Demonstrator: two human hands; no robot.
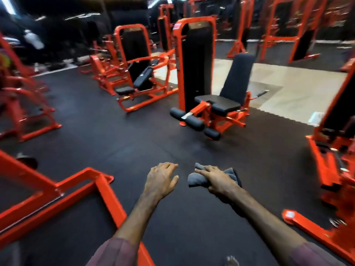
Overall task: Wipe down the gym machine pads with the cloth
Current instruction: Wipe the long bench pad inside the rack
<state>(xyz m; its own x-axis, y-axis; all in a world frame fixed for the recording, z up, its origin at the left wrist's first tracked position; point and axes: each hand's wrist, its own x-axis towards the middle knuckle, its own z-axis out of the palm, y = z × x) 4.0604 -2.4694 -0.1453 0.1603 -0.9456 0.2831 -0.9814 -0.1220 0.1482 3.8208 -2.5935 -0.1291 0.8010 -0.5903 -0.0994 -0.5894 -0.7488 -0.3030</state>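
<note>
My right hand (216, 179) holds a bunched grey cloth (196, 180) in front of me, above the dark floor. My left hand (161, 178) hangs beside it, fingers relaxed and holding nothing. Ahead stands an orange leg machine with a black seat pad (221, 104), a tall black back pad (237, 75) and black roller pads (194, 121) at its front. Both hands are well short of the machine and touch none of its pads.
An orange frame (86, 189) lies low at my left, and another orange base (307, 227) at my right. More orange machines with black pads (142, 77) stand further back. Black rubber floor (134, 143) stretches between me and the leg machine.
</note>
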